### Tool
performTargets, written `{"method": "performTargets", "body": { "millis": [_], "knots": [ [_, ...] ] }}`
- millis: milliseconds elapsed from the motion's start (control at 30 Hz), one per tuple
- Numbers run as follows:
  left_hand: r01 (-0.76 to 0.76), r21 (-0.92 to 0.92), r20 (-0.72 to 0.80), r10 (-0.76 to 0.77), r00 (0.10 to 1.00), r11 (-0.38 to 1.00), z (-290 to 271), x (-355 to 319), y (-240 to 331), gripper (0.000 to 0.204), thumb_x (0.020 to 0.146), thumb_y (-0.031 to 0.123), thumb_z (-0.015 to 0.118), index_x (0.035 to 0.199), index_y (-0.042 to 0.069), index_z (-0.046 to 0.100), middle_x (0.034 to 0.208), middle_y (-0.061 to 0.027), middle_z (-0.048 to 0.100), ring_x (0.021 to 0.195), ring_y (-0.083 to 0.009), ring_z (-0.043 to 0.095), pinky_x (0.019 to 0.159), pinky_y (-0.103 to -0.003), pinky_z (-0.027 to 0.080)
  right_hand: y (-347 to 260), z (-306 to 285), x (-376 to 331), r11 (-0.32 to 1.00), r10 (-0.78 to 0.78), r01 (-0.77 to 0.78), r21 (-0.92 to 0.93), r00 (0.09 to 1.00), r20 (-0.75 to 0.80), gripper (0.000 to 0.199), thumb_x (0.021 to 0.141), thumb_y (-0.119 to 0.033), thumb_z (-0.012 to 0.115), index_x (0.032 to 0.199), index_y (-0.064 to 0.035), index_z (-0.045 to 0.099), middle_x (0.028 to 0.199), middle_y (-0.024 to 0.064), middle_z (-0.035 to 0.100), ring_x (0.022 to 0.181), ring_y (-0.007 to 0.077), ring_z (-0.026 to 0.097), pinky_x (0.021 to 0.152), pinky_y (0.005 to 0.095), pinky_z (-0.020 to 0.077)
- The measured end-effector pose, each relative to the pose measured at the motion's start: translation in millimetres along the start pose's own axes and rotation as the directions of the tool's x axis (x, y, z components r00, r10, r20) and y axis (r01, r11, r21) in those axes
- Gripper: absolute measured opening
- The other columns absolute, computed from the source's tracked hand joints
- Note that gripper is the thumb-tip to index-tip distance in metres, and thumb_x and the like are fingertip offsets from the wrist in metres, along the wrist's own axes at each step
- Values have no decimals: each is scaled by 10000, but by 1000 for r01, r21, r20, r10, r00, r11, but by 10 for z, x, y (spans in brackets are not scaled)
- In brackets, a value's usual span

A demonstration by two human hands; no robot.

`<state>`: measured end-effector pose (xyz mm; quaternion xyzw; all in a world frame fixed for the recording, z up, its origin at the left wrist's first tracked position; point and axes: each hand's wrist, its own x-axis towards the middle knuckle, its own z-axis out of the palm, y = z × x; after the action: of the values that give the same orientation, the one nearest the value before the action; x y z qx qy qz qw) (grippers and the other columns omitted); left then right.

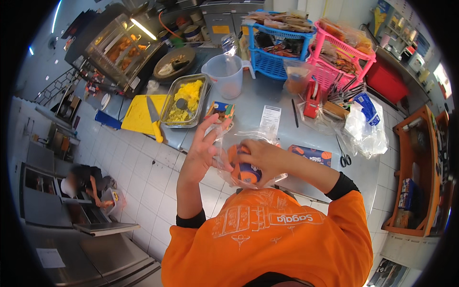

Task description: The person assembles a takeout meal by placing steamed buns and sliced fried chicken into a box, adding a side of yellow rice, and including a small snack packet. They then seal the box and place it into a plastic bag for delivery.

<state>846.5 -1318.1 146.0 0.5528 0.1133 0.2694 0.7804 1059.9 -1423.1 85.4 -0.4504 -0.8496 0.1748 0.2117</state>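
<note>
Close in front of my chest is a clear plastic bag (230, 178), with a blue and orange printed food package (249, 171) inside its mouth. My right hand (263, 157) reaches into the bag, fingers curled over the package. At the bag's left side is my left hand (203, 150), its upper fingers stretched up and the lower ones against the plastic. Just beyond the bag lies a small printed pack (221, 111) on the steel table. A similar blue and orange package (310, 155) lies flat beside my right forearm. The package's underside is hidden by plastic.
A knife (154, 119) lies on a yellow cutting board (136, 115) by a tray of yellow food (206, 98). Behind are a measuring jug (224, 76), blue basket (275, 64) and pink basket (342, 71). Scissors (343, 158) lie right. A person (88, 179) crouches far left.
</note>
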Motion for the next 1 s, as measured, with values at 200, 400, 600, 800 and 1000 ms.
{"method": "performTargets", "body": {
  "millis": [200,400,600,800,1000],
  "knots": [
    [-108,-47,298,117,947,993,314,5,206,1089,787,376,777,1551,115,47,1554,-301,215,785,-357,707,651,-417,615,23,-25,-44,946,308,-270,-178,921,239,859,588,-497,818,1344,-265,483,1265,193,468,1182,368,493,907,440,462],
    [-26,59,308,7,951,998,372,-35,174,1094,756,96,779,1567,123,45,1591,-223,212,917,-260,693,896,-390,542,274,610,130,859,374,-274,-432,913,165,915,690,-538,785,1468,-266,387,1434,172,381,1353,360,390,1040,480,402],
    [-176,205,-150,209,966,963,-60,-152,31,833,852,169,734,1503,32,233,1334,-306,523,725,-223,706,670,-311,590,329,510,29,956,292,-281,-88,947,137,762,824,-335,743,1478,-204,374,1538,173,286,1244,412,517,991,483,473],
    [-3,443,-412,206,887,897,-446,-276,109,601,904,163,689,1406,-4,404,1044,-196,699,613,-146,659,566,-260,561,313,-66,-906,931,363,-338,138,897,-251,901,706,-477,803,1462,-212,390,1561,214,250,1295,439,451,1026,546,415],
    [132,434,-513,124,850,891,-447,-372,216,732,883,182,706,1481,64,301,1019,-159,680,454,-113,574,394,-226,486,541,12,-1329,705,706,-624,-338,663,248,1011,526,-523,830,1425,-319,416,1343,180,450,1203,402,498,958,537,435]
  ]
}}
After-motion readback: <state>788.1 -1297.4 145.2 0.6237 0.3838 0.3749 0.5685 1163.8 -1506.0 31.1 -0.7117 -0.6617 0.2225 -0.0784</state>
